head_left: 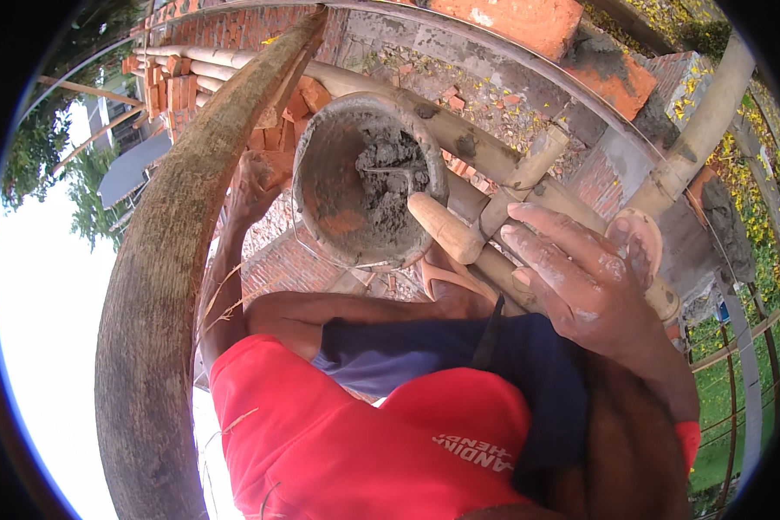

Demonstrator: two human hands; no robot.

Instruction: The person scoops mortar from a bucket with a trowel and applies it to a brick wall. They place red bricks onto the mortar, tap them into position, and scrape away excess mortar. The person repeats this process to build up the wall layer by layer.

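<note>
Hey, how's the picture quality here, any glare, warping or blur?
Head view: sky at left blown out to white; head view: wooden post bowed, probably partly fisheye distortion, with black corners; head view: right hand and bucket reasonably sharp.

Left of the left grip (pixel 250 186), bright sky (pixel 52 303) is bordered by trees (pixel 87 199); far right, grass (pixel 724 407) is seen in daylight.

Left hand (pixel 256 186) reaches to ten o'clock, grip hard to tell; smeared right hand (pixel 576 273) sits unclenched at three, pointing toward ten.
</note>
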